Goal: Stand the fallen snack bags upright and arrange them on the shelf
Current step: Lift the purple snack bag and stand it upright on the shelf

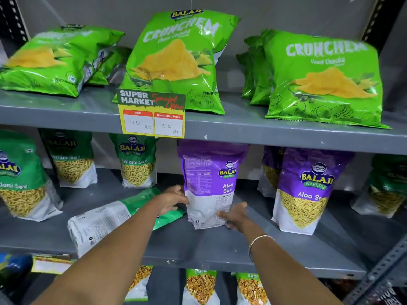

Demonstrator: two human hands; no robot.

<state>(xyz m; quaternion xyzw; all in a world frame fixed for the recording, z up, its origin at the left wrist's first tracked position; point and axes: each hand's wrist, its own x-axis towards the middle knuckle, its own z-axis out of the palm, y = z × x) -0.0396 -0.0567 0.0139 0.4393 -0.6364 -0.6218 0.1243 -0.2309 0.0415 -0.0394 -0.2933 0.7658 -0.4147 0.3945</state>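
Your left hand presses on the left edge of the purple bag, and your right hand holds its lower right corner, so both hands grip it. The bag stands up on the middle shelf, with its back side turned partly to you. A green bag lies flat just left of it, under your left arm, near the shelf's front edge. Another purple bag stands to the right, with bare shelf between them. There is bare shelf in front of the held bag too.
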